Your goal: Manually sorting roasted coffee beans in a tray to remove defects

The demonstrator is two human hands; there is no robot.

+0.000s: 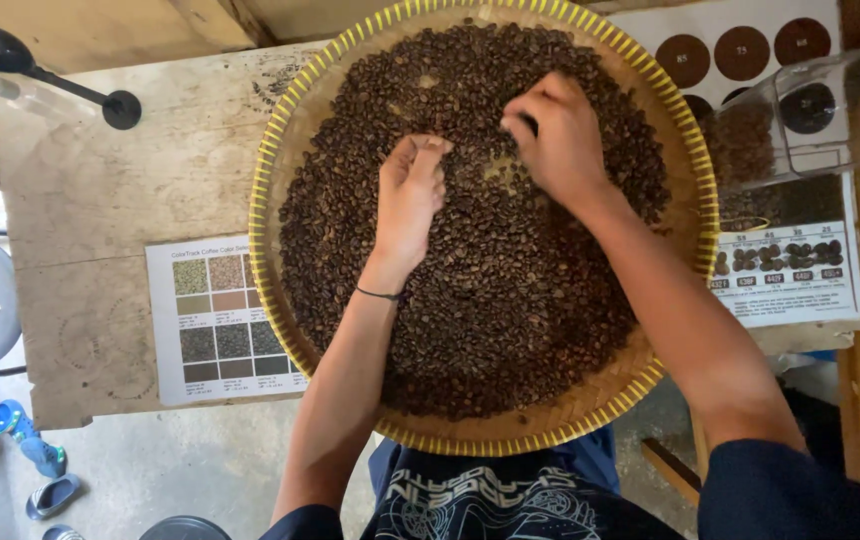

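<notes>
Over the worktop's near edge: woven tray heaped with roasted coffee beans. Left hand loosely curled, fingertips touching beans; right hand pinched shut on beans near the far rim.

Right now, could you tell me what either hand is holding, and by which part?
Cannot be told: both the left hand and right hand rest fingers-down in the coffee beans.

Two white printed charts flank the tray — a swatch card left (square patches), a brown-dotted sheet right.
</notes>
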